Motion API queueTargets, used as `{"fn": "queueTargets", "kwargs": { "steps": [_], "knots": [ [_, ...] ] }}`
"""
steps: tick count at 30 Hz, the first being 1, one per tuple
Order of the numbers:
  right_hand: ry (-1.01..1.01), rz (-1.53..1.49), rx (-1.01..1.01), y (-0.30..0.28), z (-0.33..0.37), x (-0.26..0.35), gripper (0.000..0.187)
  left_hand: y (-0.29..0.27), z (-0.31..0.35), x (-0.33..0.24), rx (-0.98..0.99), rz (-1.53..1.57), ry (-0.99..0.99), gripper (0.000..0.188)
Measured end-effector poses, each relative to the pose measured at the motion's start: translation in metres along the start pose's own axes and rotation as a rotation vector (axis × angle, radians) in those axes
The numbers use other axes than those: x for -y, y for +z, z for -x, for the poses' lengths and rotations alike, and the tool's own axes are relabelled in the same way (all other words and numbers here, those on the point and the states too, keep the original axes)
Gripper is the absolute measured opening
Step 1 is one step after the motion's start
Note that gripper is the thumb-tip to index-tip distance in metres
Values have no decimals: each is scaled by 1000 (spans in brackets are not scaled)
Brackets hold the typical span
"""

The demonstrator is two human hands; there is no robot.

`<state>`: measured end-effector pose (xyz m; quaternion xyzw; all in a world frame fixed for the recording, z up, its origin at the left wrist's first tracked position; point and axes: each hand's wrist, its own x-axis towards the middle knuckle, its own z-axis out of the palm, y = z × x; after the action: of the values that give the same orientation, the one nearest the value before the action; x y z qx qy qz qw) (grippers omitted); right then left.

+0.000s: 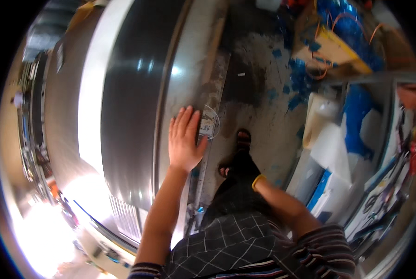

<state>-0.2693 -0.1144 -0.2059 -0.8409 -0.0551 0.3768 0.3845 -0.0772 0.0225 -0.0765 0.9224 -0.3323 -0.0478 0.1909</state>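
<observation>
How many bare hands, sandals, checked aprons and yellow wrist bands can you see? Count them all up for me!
Bare hands: 1, the left hand
Sandals: 2
Checked aprons: 1
Yellow wrist bands: 1
Total: 5

The left hand (185, 142) hides its own palm, so contact with the counter (184, 79) beneath cannot be confirmed. Past the yellow band (258, 182), the right hand is lost against the dark trousers (226, 195). The counter's far end runs out at the upper edge of the view; glare swallows its near left corner. One foot (224, 171) is mostly covered. Small articles (377, 204) at far right are too blurred to identify. The left sleeve (145, 270) is cut off below.
</observation>
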Motion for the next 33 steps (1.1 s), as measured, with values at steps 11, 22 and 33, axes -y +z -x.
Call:
{"fn": "queueTargets", "kwargs": {
  "steps": [11,22,33],
  "knots": [
    [256,-550,-298,-54,-341,-99,51,8,-3,2,48,-99,-19,61],
    [27,-479,-470,-37,-473,30,35,-1,10,-11,199,-207,-166,54],
    [208,-944,337,38,-362,-5,30,0,31,-12,122,-151,-111,48]
  ]
}}
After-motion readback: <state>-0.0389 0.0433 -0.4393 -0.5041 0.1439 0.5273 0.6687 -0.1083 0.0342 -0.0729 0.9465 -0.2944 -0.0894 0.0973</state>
